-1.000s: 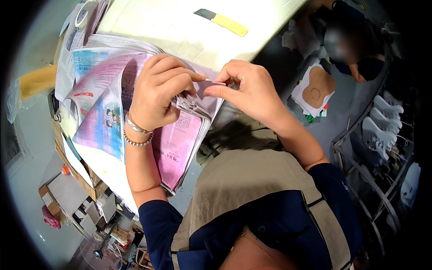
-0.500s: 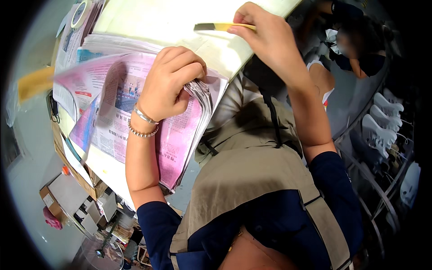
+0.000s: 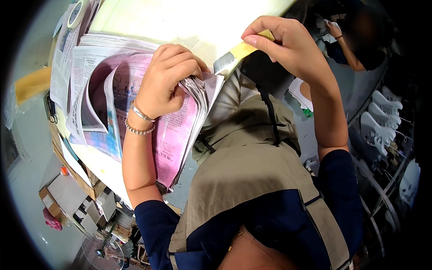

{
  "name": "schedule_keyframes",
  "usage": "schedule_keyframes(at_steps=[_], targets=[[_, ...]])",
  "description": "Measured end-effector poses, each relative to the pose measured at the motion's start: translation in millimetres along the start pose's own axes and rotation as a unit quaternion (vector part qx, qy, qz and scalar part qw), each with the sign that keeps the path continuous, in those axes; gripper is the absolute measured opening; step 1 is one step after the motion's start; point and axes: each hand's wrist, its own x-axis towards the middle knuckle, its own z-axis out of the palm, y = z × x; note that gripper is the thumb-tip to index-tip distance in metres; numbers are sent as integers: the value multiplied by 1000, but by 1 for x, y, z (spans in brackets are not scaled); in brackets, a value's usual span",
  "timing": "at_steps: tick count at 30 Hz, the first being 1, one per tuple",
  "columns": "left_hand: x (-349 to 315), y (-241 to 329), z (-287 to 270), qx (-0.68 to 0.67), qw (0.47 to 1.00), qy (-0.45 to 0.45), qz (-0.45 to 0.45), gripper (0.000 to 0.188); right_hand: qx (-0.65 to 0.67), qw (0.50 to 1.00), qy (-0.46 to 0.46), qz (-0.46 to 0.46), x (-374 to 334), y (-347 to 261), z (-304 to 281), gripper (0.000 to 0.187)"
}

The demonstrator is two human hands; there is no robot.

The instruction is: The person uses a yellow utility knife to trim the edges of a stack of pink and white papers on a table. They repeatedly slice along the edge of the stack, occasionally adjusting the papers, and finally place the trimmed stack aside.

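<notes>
My left hand point(image 3: 164, 83) has its fingers curled round the bunched edge of a stack of newspapers point(image 3: 173, 144), pink and white printed sheets lying on the pale table. The loose sheets left of this hand curl up and over in a bend. To the right, at the table's edge, my right hand point(image 3: 288, 47) pinches a flat yellow strip with a grey end point(image 3: 245, 47) between thumb and fingers. Its grey end points down-left, near the corner of the stack. Whether it is a brush or a scraper I cannot tell.
A roll of tape point(image 3: 78, 14) rests on more newspapers at the far left of the table point(image 3: 189, 20). Off the right side, a co-worker's arm point(image 3: 348, 51) shows, and below it white hanger-like pieces point(image 3: 382, 114) on a rack. Boxes point(image 3: 67, 191) stand lower left.
My right hand has shifted right, and the yellow strip has tilted so its grey end points down toward the stack. The loose newspaper sheets have curled further over. My left hand keeps its grip.
</notes>
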Motion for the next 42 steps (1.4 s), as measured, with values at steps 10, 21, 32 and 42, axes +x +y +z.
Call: schedule_keyframes(at_steps=[10,21,32,42], targets=[[1,0,1,-4,1000,4,6,28,-50,996,-45,-60,9,6,-1,18],[-2,-3,4,-5,1000,19,14,27,42,978,-200,40,28,5,15,20],[-7,-14,4,-52,997,53,21,17,116,968,-193,110,-11,-15,47,19],[-20,-44,3,-445,881,159,17,24,182,955,-233,-8,-74,-58,151,12]])
